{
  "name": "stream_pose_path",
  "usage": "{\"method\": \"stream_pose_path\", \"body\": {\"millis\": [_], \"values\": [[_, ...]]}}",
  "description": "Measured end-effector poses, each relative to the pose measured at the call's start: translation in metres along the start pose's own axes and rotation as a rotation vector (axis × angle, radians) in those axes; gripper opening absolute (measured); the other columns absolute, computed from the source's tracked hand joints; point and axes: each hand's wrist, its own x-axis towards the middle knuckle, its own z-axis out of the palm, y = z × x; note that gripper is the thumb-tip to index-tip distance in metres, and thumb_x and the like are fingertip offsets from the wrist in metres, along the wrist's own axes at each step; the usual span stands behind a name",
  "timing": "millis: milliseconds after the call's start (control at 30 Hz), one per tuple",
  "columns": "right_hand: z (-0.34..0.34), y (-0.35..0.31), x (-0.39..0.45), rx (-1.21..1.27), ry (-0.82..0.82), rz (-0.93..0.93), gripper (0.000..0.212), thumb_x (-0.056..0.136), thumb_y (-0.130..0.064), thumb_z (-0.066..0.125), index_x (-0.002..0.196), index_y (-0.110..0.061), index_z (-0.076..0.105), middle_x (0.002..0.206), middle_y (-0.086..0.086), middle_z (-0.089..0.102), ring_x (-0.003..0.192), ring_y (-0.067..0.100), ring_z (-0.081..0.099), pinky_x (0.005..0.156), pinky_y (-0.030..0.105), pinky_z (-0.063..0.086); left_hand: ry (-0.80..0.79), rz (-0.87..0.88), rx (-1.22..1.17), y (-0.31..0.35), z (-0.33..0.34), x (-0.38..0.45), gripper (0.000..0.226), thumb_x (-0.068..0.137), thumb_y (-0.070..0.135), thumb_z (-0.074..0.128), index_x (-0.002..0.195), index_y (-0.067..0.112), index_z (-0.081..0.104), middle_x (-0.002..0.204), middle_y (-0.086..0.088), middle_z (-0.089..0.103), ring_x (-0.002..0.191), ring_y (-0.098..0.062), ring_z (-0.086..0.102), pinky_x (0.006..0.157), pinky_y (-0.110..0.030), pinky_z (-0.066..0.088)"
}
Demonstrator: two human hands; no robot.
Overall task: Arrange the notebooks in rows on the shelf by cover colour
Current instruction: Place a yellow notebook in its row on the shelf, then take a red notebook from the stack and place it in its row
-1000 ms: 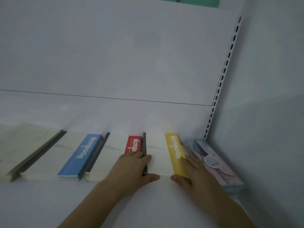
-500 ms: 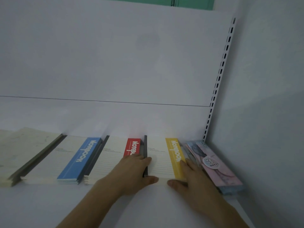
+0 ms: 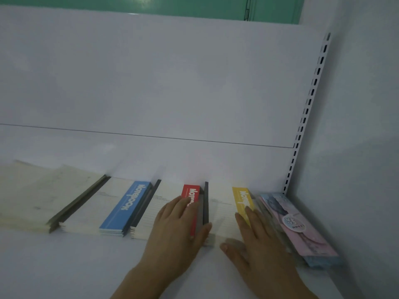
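- A person's two bare hands press flat on notebooks laid in a row along a white shelf (image 3: 64, 266), seen from a head-worn camera.
- The left hand (image 3: 177, 229) lies palm down, fingers spread and gripping nothing, over the red-banded notebook (image 3: 190, 193); its thumb reaches right across the dark spine (image 3: 206, 201) beside it.
- The right hand (image 3: 257, 240) lies flat and open too, fingers over the lower part of the yellow-banded notebook (image 3: 240, 198), thumb pointing left along the front edge of that stack.
- The two stacks sit side by side, touching or nearly so; the exact gap is hidden by the hands.
- To the left, the blue-banded notebook (image 3: 129, 206) tops a stack just beside the red one, and a pale cream notebook (image 3: 43, 195) with a dark spine lies at the far left.
- At the right end, a pink and blue patterned notebook pack (image 3: 302, 231) with a round label lies against the side wall (image 3: 356, 147), just beside the right hand.
- A slotted upright rail (image 3: 311, 100) runs up the back corner of the shelf.
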Motion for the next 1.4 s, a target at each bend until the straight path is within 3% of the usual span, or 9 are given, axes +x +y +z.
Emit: {"method": "stream_pose_path", "body": {"millis": [133, 233, 400, 567, 667, 733, 1033, 1200, 1400], "values": [[0.005, -0.037, -0.005, -0.048, 0.041, -0.05, 0.077, 0.091, -0.071, 0.022, 0.131, -0.016, 0.058, 0.142, 0.01, 0.049, 0.134, 0.025, 0.038, 0.098, 0.046, 0.037, -0.01, -0.111, 0.053, -0.026, -0.014, -0.024, 0.067, 0.092, 0.068, 0.025, 0.148, 0.033, 0.036, 0.157, 0.009, 0.032, 0.148, -0.014, 0.021, 0.118, -0.032, 0.008], [0.007, -0.079, -0.01, -0.045, 0.024, -0.081, 0.077, 0.092, -0.071, 0.021, 0.132, -0.014, 0.056, 0.14, 0.01, 0.052, 0.131, 0.026, 0.044, 0.095, 0.047, 0.043, -0.01, -0.165, 0.128, -0.049, -0.038, -0.046, 0.072, 0.091, 0.068, 0.02, 0.145, 0.026, 0.044, 0.152, 0.0, 0.044, 0.143, -0.022, 0.035, 0.117, -0.042, 0.029], [0.004, -0.167, -0.012, -0.03, -0.017, -0.145, 0.077, 0.091, -0.073, 0.018, 0.127, -0.02, 0.062, 0.138, 0.006, 0.054, 0.125, 0.027, 0.053, 0.09, 0.045, 0.047, -0.013, -0.261, 0.181, -0.103, -0.087, -0.09, 0.07, 0.091, 0.065, 0.028, 0.139, 0.02, 0.051, 0.142, -0.008, 0.055, 0.13, -0.028, 0.052, 0.106, -0.043, 0.04], [0.015, -0.274, -0.023, 0.028, -0.016, -0.242, 0.083, 0.088, -0.076, 0.01, 0.144, -0.024, 0.042, 0.154, 0.003, 0.031, 0.141, 0.023, 0.031, 0.106, 0.036, 0.028, 0.025, -0.302, 0.205, -0.179, -0.151, -0.15, 0.075, 0.091, 0.067, 0.021, 0.146, 0.021, 0.043, 0.152, -0.004, 0.043, 0.14, -0.025, 0.039, 0.114, -0.043, 0.035], [0.027, -0.342, -0.033, 0.102, -0.078, -0.323, 0.094, 0.074, -0.08, -0.007, 0.153, -0.03, 0.006, 0.16, -0.006, -0.008, 0.147, 0.015, -0.01, 0.113, 0.029, -0.002, 0.036, -0.338, 0.245, -0.228, -0.185, -0.188, 0.081, 0.088, 0.07, 0.011, 0.153, 0.025, 0.029, 0.159, 0.001, 0.031, 0.147, -0.022, 0.026, 0.12, -0.039, 0.023], [0.028, -0.386, -0.036, 0.117, -0.099, -0.342, 0.095, 0.07, -0.079, -0.011, 0.152, -0.031, -0.004, 0.159, -0.007, -0.016, 0.145, 0.013, -0.017, 0.113, 0.027, -0.006, 0.05, -0.371, 0.252, -0.259, -0.207, -0.211, 0.077, 0.091, 0.07, 0.015, 0.153, 0.026, 0.029, 0.158, 0.002, 0.033, 0.146, -0.021, 0.026, 0.119, -0.038, 0.022], [0.059, -0.545, -0.004, 0.133, -0.127, -0.442, 0.104, 0.063, -0.08, -0.021, 0.152, -0.03, 0.0, 0.16, -0.006, -0.009, 0.146, 0.015, -0.012, 0.12, 0.034, 0.001, 0.098, -0.489, 0.254, -0.391, -0.274, -0.258, 0.064, 0.098, 0.061, 0.027, 0.154, 0.031, 0.021, 0.157, 0.013, 0.029, 0.148, -0.013, 0.017, 0.12, -0.031, 0.013], [0.087, -0.606, 0.041, 0.14, -0.086, -0.478, 0.084, 0.083, -0.073, -0.003, 0.153, -0.025, -0.002, 0.161, -0.004, -0.009, 0.146, 0.015, -0.014, 0.115, 0.03, -0.007, 0.091, -0.506, 0.273, -0.466, -0.286, -0.239, 0.063, 0.098, 0.06, 0.028, 0.153, 0.03, 0.023, 0.157, 0.012, 0.03, 0.147, -0.013, 0.018, 0.122, -0.033, 0.017], [0.102, -0.663, 0.117, 0.124, -0.065, -0.475, 0.077, 0.093, -0.065, 0.012, 0.153, -0.019, 0.002, 0.161, 0.003, -0.001, 0.147, 0.02, -0.004, 0.119, 0.036, 0.001, 0.036, -0.483, 0.338, -0.55, -0.303, -0.193, 0.063, 0.099, 0.058, 0.028, 0.154, 0.028, 0.022, 0.158, 0.009, 0.029, 0.148, -0.014, 0.019, 0.122, -0.034, 0.017]]}}
